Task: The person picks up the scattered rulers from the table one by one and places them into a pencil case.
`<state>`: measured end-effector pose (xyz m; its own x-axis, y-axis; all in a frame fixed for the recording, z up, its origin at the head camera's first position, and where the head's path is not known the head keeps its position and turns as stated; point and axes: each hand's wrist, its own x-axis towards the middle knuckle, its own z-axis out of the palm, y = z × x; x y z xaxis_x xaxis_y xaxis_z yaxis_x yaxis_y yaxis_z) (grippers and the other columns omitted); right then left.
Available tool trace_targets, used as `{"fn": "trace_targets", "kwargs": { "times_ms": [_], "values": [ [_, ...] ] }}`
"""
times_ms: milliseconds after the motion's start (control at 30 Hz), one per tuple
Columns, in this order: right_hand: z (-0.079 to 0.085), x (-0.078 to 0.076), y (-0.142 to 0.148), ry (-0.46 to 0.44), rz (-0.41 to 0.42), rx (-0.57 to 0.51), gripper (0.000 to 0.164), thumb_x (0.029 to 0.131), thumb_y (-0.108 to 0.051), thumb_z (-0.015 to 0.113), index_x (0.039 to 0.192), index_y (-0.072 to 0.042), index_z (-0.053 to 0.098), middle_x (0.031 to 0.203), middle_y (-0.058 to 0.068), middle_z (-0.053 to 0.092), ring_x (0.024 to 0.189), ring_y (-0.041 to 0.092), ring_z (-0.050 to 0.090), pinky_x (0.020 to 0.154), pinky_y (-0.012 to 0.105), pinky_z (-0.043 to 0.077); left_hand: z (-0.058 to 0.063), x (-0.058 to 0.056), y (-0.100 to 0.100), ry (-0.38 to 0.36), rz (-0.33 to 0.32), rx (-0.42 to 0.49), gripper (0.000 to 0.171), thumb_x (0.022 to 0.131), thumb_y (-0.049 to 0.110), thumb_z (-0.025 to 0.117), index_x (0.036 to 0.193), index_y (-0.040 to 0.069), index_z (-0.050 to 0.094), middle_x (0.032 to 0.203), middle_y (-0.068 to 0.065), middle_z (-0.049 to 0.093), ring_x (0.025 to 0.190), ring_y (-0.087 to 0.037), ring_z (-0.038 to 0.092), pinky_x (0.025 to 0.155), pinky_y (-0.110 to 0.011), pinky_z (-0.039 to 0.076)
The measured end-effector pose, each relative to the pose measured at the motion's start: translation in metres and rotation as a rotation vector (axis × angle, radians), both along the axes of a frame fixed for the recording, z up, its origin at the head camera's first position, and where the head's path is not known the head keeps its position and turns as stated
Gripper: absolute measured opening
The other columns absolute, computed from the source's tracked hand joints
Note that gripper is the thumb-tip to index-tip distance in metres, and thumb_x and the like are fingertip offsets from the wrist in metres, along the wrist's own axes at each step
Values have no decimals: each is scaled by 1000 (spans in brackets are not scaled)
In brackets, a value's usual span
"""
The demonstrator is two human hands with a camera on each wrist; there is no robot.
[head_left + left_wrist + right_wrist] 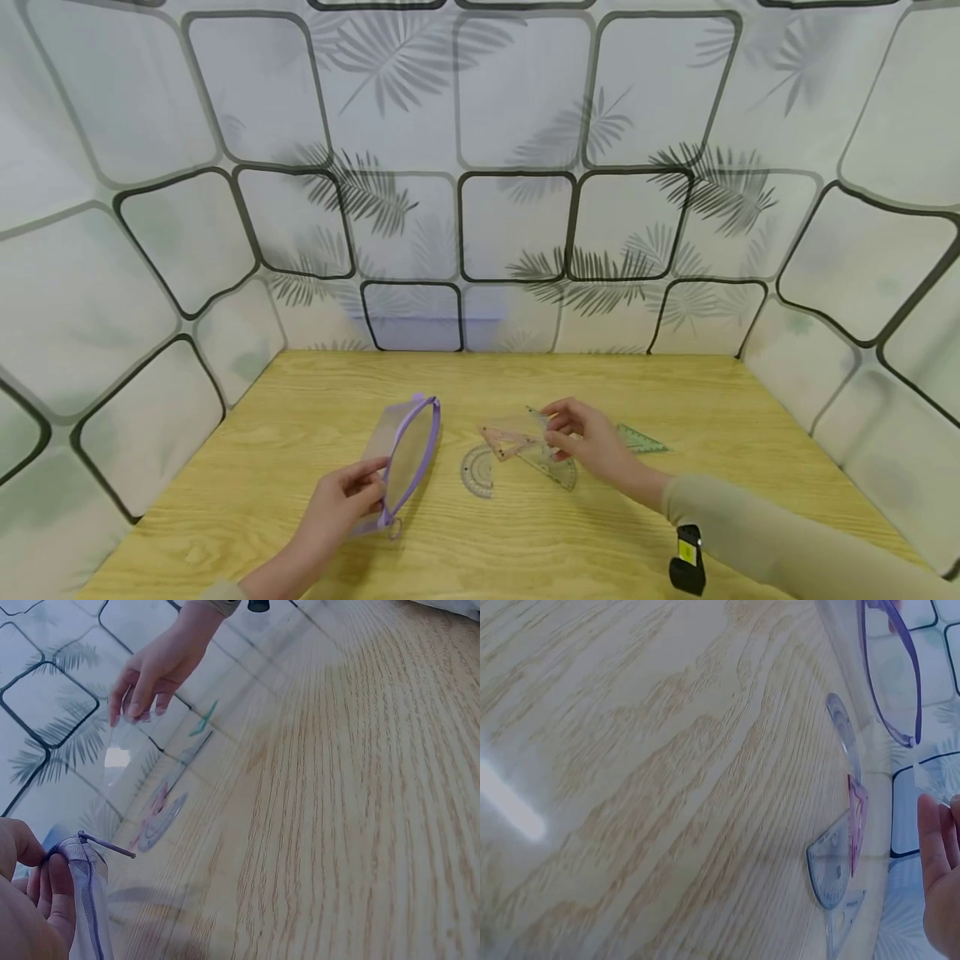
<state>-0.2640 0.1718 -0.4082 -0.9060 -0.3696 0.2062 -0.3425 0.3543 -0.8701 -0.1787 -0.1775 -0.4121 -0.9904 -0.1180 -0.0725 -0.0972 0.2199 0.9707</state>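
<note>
My left hand (337, 504) pinches the near rim of a translucent zip pouch (381, 435) with purple edging, its mouth gaping toward the right. Over the drawing tools, my right hand (588, 442) pinches a clear plastic piece (118, 754); glare hides its exact shape. Below and left of that hand a clear protractor (476, 473) lies on the table. Beside it is a pink set square (497, 443), partly overlapping a second clear protractor (561, 472). A green set square (641, 440) lies to the right, behind the right wrist.
The wood-grain table (300, 417) is bounded by patterned cloth walls (517, 225) at the back and both sides. A black strap device (687, 558) hangs at the right forearm.
</note>
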Motion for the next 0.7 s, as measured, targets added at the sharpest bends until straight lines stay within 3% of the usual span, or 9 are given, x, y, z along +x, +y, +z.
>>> {"fn": "trace_targets", "kwargs": {
  "times_ms": [300, 533, 700],
  "values": [
    [-1, -3, -23, -53, 35, -45, 32, 95, -6, 62, 126, -1, 56, 103, 20, 62, 86, 22, 66, 69, 37, 63, 1, -1, 1, -39, -7, -4, 39, 93, 1, 59, 131, -5, 59, 95, -9, 62, 80, -12, 61, 70, -24, 60],
    [2, -10, -39, -82, 41, -84, 32, 96, -7, 61, 127, -1, 55, 102, 19, 62, 83, 14, 65, 72, 37, 63, 1, -1, 2, -27, -7, -7, 40, 93, 2, 59, 132, -6, 58, 94, -7, 61, 81, -11, 61, 70, -24, 60],
    [4, -13, -53, -158, 42, -128, 33, 96, -3, 59, 128, 4, 53, 103, 19, 62, 82, 14, 64, 74, 39, 63, 0, -1, 3, -21, -5, 3, 41, 93, 1, 59, 132, -7, 57, 94, -8, 62, 81, -11, 62, 70, -24, 60]
  ]
}}
